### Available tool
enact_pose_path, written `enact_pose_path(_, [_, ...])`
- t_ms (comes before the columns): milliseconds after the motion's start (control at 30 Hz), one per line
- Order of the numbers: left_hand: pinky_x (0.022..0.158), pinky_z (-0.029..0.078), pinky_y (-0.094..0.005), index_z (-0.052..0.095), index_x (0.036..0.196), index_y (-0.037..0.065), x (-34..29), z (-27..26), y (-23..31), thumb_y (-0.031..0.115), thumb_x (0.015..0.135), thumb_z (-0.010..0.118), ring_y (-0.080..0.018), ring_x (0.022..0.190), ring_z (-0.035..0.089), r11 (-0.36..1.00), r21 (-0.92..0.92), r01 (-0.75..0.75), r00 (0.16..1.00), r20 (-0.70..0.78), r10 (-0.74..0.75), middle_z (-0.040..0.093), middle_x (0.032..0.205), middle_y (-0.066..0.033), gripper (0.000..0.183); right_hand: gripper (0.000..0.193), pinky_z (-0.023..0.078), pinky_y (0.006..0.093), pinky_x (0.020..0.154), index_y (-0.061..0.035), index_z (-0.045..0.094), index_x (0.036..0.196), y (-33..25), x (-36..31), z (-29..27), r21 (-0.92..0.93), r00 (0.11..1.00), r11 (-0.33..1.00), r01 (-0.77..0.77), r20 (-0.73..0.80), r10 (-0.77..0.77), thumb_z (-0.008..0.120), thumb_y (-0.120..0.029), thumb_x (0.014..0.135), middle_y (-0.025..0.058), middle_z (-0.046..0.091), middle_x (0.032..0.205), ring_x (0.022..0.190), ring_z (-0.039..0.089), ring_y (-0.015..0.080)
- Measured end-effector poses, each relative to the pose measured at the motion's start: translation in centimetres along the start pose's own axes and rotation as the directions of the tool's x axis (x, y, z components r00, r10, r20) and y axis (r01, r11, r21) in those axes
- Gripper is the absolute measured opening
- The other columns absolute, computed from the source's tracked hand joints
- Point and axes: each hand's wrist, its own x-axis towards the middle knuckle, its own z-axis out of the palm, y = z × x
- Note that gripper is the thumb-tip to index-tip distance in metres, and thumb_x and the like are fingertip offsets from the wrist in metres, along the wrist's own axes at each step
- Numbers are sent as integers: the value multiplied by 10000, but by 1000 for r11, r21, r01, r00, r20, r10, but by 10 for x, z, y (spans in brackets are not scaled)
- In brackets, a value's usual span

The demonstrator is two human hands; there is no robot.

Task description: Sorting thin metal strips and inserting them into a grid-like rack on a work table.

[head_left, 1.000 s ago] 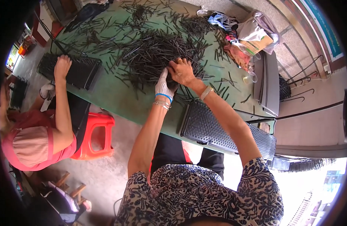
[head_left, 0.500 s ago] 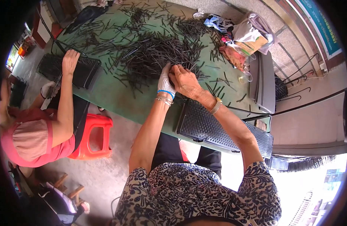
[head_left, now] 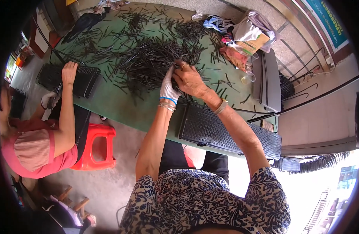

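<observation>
Nearest: person's own patterned blouse (head_left: 210,195), both forearms reaching fwd over green table (head_left: 121,107). Blk perforated rack (head_left: 210,124) lies along table's near edge, partly hidden by R forearm. R hand (head_left: 190,82), bare, metal watch (head_left: 221,106) on wrist, has fingers bent & bunched up close against L hand (head_left: 170,89), which wears whitish glove w/ blue band (head_left: 168,100) at cuff, bracelets (head_left: 166,106) below that. Can't tell if either pinches a stick; tips blend into dark stuff. Hands are at near R side of big heap of thin blk sticks (head_left: 144,64), approx mid-table; loose sticks (head_left: 226,80) scattered round it. Off L, co-worker in pink sleeve (head_left: 33,146) by red plastic stool (head_left: 102,130); co-worker's bare hand (head_left: 69,70) is at 2nd blk rack (head_left: 86,81), gloved hand (head_left: 48,100) just below. Farther R, grey panels (head_left: 269,82) at table edge; beyond, cloth/bag bundle (head_left: 247,29), then wall sign (head_left: 327,23), blue-green.
</observation>
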Motion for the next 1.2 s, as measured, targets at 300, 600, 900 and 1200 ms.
enact_pose_path(300, [745, 549, -382, 638, 963, 75, 6, 12, 12, 260, 868, 624, -218, 801, 644, 992, 60, -107, 986, -125, 114, 675, 924, -63, 209, 605, 514, 296, 678, 10, 489, 1244, 24, -9, -44, 459, 838, 717, -524, 427, 340, 408, -517, 959, 136, 649, 964, 824, 651, 194])
enact_pose_path(600, [694, 555, -400, 578, 851, 74, 9, -5, 12, 232, 877, 626, -198, 720, 618, 986, -45, -163, 953, -267, 145, 618, 808, -47, 167, 388, 461, 252, 429, 19, 563, 988, 23, -29, -44, 460, 484, 168, -872, 757, 439, 531, -366, 952, 56, 602, 732, 519, 544, 96])
enact_pose_path(900, [795, 530, -470, 564, 751, 49, 18, -9, 24, 233, 877, 583, -292, 749, 629, 979, -102, -174, 975, -157, 157, 618, 743, -115, 223, 226, 442, 245, 458, 6, 589, 902, 19, -37, -66, 629, 521, 21, -777, 624, 583, 627, -217, 905, 15, 552, 689, 499, 462, 75])
enact_pose_path(1200, [806, 548, -453, 615, 860, 76, -9, -19, 16, 299, 901, 607, -223, 742, 639, 985, -30, -169, 978, -127, 164, 651, 797, -52, 227, 241, 445, 262, 475, 38, 605, 888, 21, -20, -61, 813, 591, 156, -561, 262, 763, 634, -201, 879, 46, 594, 711, 524, 522, 126])
